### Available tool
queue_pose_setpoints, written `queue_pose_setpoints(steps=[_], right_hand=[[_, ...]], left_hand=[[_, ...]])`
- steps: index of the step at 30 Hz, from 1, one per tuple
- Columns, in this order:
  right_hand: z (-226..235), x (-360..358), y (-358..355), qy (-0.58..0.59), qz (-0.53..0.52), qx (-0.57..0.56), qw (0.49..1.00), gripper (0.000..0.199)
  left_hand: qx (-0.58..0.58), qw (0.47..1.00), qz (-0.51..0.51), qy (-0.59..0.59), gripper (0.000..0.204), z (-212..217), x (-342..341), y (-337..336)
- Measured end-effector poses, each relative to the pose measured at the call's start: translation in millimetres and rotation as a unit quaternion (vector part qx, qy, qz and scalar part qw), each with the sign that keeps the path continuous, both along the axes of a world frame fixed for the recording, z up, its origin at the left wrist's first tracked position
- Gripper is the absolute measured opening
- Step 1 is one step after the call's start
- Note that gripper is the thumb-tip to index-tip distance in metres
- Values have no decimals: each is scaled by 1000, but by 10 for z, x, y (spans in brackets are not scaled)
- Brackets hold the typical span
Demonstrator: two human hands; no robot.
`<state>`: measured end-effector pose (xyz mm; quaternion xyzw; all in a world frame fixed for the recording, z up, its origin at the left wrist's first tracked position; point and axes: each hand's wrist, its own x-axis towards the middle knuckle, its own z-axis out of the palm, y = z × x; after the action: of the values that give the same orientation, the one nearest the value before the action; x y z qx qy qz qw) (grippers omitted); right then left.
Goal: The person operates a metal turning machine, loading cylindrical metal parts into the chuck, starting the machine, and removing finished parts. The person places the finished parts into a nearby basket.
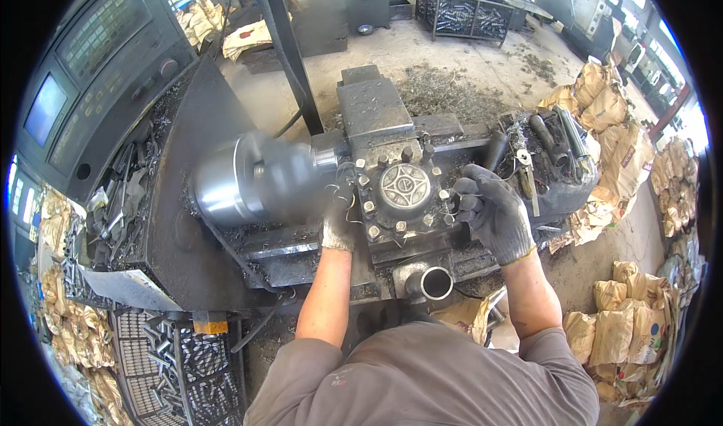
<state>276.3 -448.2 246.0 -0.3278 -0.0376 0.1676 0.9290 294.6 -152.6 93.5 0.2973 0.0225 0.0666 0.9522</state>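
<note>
I have gloves on both hands, dark over the fingers and pale at the cuffs. My left hand (339, 222) is between the lathe chuck (233, 177) and the square tool post (405, 188). Its fingers merge with the dark metal, so what they touch is hidden. The chuck's dark front is smeared by motion; a shiny metal end (325, 158) shows beside it. Bolts ring the tool post's round star-patterned cap. My right hand (493, 213) is just right of these bolts, fingers curled in; whatever lies inside them is hidden. Thin metal curls hang near both hands.
Tools lie on a dark ledge (557, 170) at the right. A control panel (90, 79) stands at the left. A short open pipe (435, 283) points up before me. Paper sacks (621, 317) are piled on the right; a crate of metal parts (463, 15) stands behind.
</note>
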Motion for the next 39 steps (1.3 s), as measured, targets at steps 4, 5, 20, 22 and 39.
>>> queue_pose_setpoints(steps=[4, 5, 20, 22, 39], right_hand=[[111, -14, 58, -16, 2, -31, 999, 38], [113, -14, 44, -18, -4, -40, 999, 37], [176, 2412, -21, -319, -197, -795, 477, 55], [243, 2401, 412, -364, 64, -783, 500, 49], [-265, 2241, 2816, -427, 482, -672, 366, 54]], left_hand=[[538, 807, 244, 25, 38, 176, -70, 206], [582, 770, 264, -4, 36, 245, -123, 236], [836, 517, 171, -70, 67, 1915, 258, 914], [807, 502, 282, -133, 50, 1660, 22, 1190], [875, 410, 246, 77, 64, 1497, -76, 2282]])
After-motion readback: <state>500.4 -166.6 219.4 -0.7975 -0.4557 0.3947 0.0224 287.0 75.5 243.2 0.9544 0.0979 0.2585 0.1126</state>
